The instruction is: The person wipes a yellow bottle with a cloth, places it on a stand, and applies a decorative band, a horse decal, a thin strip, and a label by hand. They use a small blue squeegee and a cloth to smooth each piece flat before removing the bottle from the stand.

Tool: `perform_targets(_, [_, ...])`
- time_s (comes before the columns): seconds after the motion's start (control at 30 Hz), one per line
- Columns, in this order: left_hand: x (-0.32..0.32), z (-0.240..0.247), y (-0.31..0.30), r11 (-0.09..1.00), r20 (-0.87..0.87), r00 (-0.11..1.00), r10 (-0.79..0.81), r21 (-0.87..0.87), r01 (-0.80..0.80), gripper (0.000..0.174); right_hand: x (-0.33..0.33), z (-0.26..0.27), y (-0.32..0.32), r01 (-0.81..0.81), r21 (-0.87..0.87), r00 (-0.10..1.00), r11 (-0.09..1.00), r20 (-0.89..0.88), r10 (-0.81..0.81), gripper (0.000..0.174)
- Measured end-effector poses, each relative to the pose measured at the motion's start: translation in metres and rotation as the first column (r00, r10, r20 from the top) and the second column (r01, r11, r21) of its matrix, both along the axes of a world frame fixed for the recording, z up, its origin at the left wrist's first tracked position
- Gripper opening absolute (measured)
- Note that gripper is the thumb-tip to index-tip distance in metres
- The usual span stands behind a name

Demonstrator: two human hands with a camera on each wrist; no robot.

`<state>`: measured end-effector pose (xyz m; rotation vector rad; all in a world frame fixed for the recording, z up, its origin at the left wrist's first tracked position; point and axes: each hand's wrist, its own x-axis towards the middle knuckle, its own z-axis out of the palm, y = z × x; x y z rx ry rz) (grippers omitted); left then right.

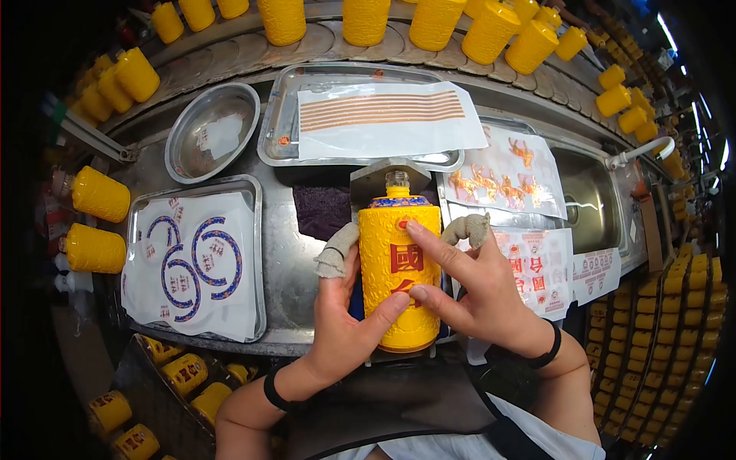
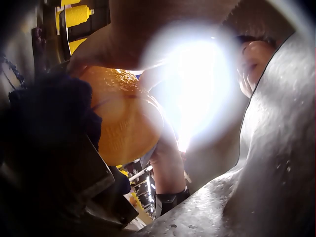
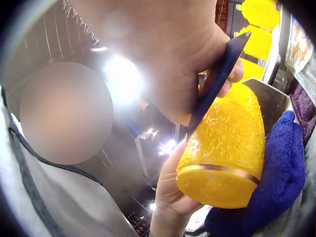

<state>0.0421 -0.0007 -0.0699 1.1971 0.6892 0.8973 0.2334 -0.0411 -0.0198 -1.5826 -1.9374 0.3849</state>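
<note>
A yellow embossed bottle (image 1: 399, 322) with red characters and a blue patterned shoulder band lies on its back, clear glass neck away from me. My left hand (image 1: 337, 322) holds its left side, thumb on the front near the lower character. My right hand (image 1: 491, 291) presses its front with an extended index finger at the small red emblem and the thumb by the lower character. A dark flat strip (image 3: 219, 81) is tucked against the right palm, its grip partly hidden. Pale cloth wraps (image 1: 335, 253) cover a finger on each hand. Blue cloth (image 3: 279, 168) lies under the bottle.
Decal sheets lie in a left tray (image 1: 259, 307), across a back tray (image 1: 280, 100) and at right. A steel bowl (image 1: 249, 115) stands back left, a sink (image 1: 594, 195) at right. Yellow bottles line the curved conveyor (image 1: 326, 46) behind; more fill racks (image 1: 659, 337) on the right.
</note>
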Motion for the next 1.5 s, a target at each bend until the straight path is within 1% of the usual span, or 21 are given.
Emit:
perform_targets(0.07, [-0.001,0.0,0.004,1.0,0.006,1.0,0.02,-0.018,-0.02,0.078,0.003,-0.002,0.003,0.013,0.067,0.998,0.998,-0.06,-0.009,0.063])
perform_targets(0.1, [-0.002,0.0,0.006,0.999,0.009,1.0,0.03,-0.026,-0.03,0.078,0.004,0.0,0.004,0.086,-0.031,0.987,0.996,-0.134,-0.089,0.06])
perform_targets(0.17, [-0.002,0.003,0.017,0.988,0.056,0.997,0.052,-0.147,-0.044,0.076,0.005,0.006,0.004,0.203,-0.241,0.93,0.949,-0.254,-0.264,0.054])
perform_targets(0.2, [0.0,0.006,0.023,0.978,0.078,0.995,0.066,-0.205,-0.049,0.075,0.006,0.002,0.009,0.219,-0.314,0.842,0.924,-0.418,-0.341,0.041])
perform_targets(0.3, [0.005,0.015,0.039,0.949,0.108,0.992,0.069,-0.314,-0.032,0.071,0.008,-0.008,0.024,0.142,-0.36,0.673,0.922,-0.648,-0.357,0.033])
perform_targets(0.33, [0.008,0.018,0.041,0.95,0.066,0.993,0.102,-0.303,-0.077,0.066,0.006,-0.002,0.028,0.123,-0.388,0.652,0.913,-0.662,-0.37,0.029])
perform_targets(0.43, [0.012,0.018,0.049,0.946,-0.016,0.996,0.088,-0.311,-0.089,0.065,0.008,-0.015,0.035,0.129,-0.369,0.674,0.92,-0.648,-0.355,0.03])
perform_targets(0.53, [0.017,0.015,0.05,0.954,-0.094,0.992,0.09,-0.279,-0.113,0.061,0.001,-0.01,0.038,0.132,-0.399,0.68,0.908,-0.63,-0.376,0.031])
perform_targets(0.63, [0.019,0.016,0.05,0.951,-0.1,0.99,0.102,-0.282,-0.126,0.065,0.001,-0.007,0.038,0.138,-0.428,0.712,0.893,-0.584,-0.39,0.033])
perform_targets(0.93, [0.02,0.015,0.049,0.953,-0.107,0.989,0.098,-0.277,-0.124,0.066,0.003,-0.018,0.037,0.135,-0.36,0.721,0.923,-0.603,-0.341,0.032])
perform_targets(1.03, [0.02,0.013,0.049,0.959,-0.108,0.988,0.109,-0.249,-0.133,0.066,0.004,-0.016,0.039,0.155,-0.341,0.77,0.927,-0.546,-0.33,0.033])
perform_targets(1.13, [0.02,0.011,0.049,0.96,-0.095,0.987,0.13,-0.235,-0.149,0.066,0.004,-0.013,0.038,0.148,-0.365,0.754,0.919,-0.56,-0.344,0.033])
perform_targets(1.23, [0.019,0.014,0.05,0.959,-0.136,0.986,0.101,-0.249,-0.133,0.066,0.004,-0.013,0.038,0.145,-0.371,0.753,0.917,-0.56,-0.346,0.033])
perform_targets(1.33, [0.019,0.011,0.049,0.962,-0.091,0.989,0.117,-0.239,-0.136,0.067,0.003,-0.015,0.04,0.17,-0.327,0.749,0.93,-0.571,-0.338,0.034])
perform_targets(1.43, [0.02,0.012,0.048,0.953,-0.066,0.99,0.127,-0.269,-0.14,0.068,0.003,-0.022,0.041,0.172,-0.317,0.761,0.933,-0.558,-0.33,0.036])
perform_targets(1.5, [0.021,0.014,0.048,0.955,-0.079,0.989,0.122,-0.262,-0.138,0.067,0.003,-0.021,0.041,0.173,-0.324,0.761,0.93,-0.556,-0.335,0.037])
